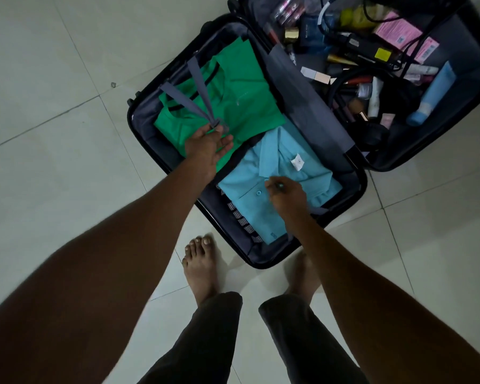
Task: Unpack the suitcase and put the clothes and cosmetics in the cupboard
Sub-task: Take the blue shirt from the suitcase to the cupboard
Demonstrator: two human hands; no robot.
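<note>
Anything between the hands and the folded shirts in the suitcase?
Only the grey elastic packing strap lies across the green folded shirt; the left hand holds its buckle end, apparently unclipped. The right hand pinches a small dark piece, perhaps the other clip, over the uncovered light blue collared shirt.

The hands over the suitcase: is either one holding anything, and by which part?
The left hand pinches the grey strap at its buckle end. The right hand pinches something small and dark; what it is cannot be told.
</note>
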